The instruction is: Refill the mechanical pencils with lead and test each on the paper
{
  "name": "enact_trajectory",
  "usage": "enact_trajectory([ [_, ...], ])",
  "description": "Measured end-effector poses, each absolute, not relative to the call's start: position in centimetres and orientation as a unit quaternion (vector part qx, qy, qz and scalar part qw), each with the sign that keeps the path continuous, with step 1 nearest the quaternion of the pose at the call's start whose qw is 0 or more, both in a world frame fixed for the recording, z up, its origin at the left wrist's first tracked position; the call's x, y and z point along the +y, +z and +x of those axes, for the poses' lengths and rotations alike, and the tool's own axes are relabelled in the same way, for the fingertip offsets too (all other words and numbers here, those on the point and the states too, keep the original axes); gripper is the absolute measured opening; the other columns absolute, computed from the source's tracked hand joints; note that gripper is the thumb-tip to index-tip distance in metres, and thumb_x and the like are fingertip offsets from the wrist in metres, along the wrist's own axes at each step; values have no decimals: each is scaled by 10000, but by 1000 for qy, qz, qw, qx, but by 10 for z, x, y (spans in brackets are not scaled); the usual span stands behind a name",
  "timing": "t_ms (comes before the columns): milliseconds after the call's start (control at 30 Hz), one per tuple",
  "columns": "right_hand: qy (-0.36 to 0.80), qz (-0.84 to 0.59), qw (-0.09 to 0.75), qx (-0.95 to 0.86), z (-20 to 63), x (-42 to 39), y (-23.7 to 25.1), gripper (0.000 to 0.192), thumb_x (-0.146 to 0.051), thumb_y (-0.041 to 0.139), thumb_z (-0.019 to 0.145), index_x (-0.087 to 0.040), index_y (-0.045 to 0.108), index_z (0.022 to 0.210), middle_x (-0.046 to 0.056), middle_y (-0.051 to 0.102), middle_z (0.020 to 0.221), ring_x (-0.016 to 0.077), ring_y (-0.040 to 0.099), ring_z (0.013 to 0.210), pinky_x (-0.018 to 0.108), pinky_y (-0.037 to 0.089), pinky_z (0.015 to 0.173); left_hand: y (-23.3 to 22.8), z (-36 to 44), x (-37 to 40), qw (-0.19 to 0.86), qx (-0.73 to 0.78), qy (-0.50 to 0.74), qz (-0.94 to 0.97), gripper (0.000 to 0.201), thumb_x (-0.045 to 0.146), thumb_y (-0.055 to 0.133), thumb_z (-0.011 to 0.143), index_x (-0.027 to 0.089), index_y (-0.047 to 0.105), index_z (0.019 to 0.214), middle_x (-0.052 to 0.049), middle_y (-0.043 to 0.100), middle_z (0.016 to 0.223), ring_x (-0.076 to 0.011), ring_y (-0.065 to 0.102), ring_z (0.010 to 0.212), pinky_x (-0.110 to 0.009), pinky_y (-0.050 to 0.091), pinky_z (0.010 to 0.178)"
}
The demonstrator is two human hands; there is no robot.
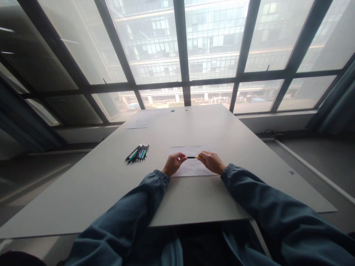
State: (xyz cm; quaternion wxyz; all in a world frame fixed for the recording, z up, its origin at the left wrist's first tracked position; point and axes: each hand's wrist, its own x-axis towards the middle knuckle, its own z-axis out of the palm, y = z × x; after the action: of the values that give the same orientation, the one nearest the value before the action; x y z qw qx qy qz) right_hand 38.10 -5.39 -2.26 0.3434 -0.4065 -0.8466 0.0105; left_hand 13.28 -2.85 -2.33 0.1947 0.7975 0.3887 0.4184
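Right then, you had the pen (192, 157) pinched at both ends: left hand (173, 163) closed on the dark end, right hand (212, 162) closed on the yellowish end. It hung level just above the paper (191, 168) on the desk (111, 192), w/ the spare pens (138, 152) well apart to the left. Pen looked light, stiff, prob. smooth plastic, so likely to slip or twist btw fingertips. Best hold, I'd judge: firm fingertip pinch on the barrel near each end, no squeeze needed.
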Motion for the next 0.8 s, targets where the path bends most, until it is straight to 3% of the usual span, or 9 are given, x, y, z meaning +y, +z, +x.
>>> enact_trajectory([
  [267, 12, -408, 340, -847, 381, -55, -22, 146, -278, 546, 981, -203, 617, 877, 35, 655, 838, 142, 559, 714, 249, 352, 639, -22, 134, -31, 195, 363, 425, 806, 171, 349, 688, 852, 179, 678, 861, -26, 702, 781, -143, 647, 702, -255, 513, 625],
  [433, 9, -410, 340, -846, 381, -54, -24, 149, -283, 544, 980, -202, 618, 878, 34, 654, 837, 145, 568, 725, 247, 358, 646, -22, 133, -31, 204, 384, 408, 803, 340, 442, 688, 840, 188, 644, 1061, -29, 707, 856, -138, 637, 698, -246, 485, 610],
  [500, 8, -410, 339, -847, 381, -53, -24, 141, -281, 547, 978, -203, 618, 885, 35, 655, 840, 146, 570, 727, 248, 360, 647, -23, 132, -30, 205, 401, 402, 797, 339, 489, 559, 920, 174, 668, 977, -30, 691, 794, -142, 622, 694, -244, 469, 609],
  [600, 11, -407, 340, -848, 381, -53, -25, 126, -275, 555, 973, -204, 619, 892, 36, 657, 842, 147, 570, 725, 250, 361, 648, -25, 129, -27, 214, 421, 385, 793, 529, 526, 381, 987, 156, 677, 750, -21, 635, 649, -136, 588, 626, -242, 440, 605],
  [800, 17, -399, 346, -849, 381, -53, -25, 119, -270, 559, 969, -204, 622, 893, 37, 655, 839, 148, 570, 733, 249, 364, 658, -30, 127, -25, 236, 457, 343, 786, 628, 603, 384, 955, 155, 651, 605, 6, 558, 518, -117, 516, 503, -223, 362, 527],
])
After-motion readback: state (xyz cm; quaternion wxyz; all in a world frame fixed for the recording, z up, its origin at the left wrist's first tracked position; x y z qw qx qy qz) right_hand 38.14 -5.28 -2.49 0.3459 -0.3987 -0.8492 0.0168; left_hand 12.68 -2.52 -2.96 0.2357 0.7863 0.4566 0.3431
